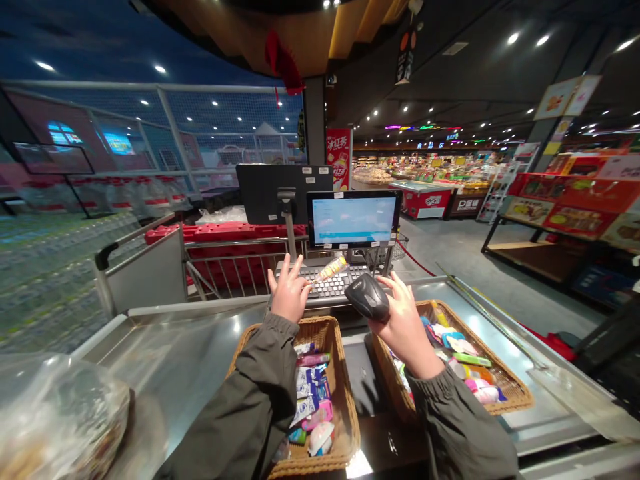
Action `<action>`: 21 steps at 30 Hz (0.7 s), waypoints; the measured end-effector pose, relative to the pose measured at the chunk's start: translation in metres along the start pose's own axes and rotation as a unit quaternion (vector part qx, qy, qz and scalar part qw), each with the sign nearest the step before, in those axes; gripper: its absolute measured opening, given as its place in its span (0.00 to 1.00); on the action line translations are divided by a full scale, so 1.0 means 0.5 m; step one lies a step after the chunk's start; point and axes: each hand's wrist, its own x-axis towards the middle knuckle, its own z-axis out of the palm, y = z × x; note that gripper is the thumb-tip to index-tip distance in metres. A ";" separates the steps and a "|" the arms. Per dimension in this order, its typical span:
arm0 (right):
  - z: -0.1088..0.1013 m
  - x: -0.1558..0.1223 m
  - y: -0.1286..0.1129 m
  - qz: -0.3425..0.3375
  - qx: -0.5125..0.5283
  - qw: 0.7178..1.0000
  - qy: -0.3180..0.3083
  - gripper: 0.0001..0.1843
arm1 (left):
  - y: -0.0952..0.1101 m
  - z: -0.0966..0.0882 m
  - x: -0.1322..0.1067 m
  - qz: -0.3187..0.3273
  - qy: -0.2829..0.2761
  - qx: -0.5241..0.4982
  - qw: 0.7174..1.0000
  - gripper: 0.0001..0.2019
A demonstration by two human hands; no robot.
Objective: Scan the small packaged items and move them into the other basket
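Observation:
My left hand (289,291) is raised over the left wicker basket (345,400) and pinches a small yellow and orange snack packet (331,269) between thumb and forefinger, its other fingers spread upward. My right hand (403,320) is wrapped around a black handheld barcode scanner (367,296), whose head points left toward the packet. Both hands hover just in front of the keyboard (333,283) and the lit checkout screen (353,219). The left basket holds several small wrapped items (313,393).
A second wicker basket (505,383) of colourful small goods sits at the right on the steel counter (200,347). A clear bag (55,413) lies at the lower left. Red crates (220,233) and a rail stand behind the counter; shop shelves (565,200) fill the right.

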 end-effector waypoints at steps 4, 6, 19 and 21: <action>0.013 -0.002 -0.001 -0.005 -0.003 1.000 -0.005 0.26 | -0.011 -0.007 -0.013 -0.004 -0.011 0.006 1.000 0.10; 0.020 -0.003 -0.002 -0.007 -0.002 1.000 -0.010 0.26 | -0.019 -0.012 -0.021 -0.009 -0.017 0.009 1.000 0.10; 0.062 0.001 -0.041 -0.003 0.023 0.999 -0.037 0.23 | -0.102 -0.026 -0.142 -0.050 -0.099 0.050 0.993 0.10; 0.070 0.002 -0.051 -0.011 0.031 0.998 -0.046 0.22 | -0.112 -0.028 -0.164 -0.060 -0.108 0.053 0.991 0.10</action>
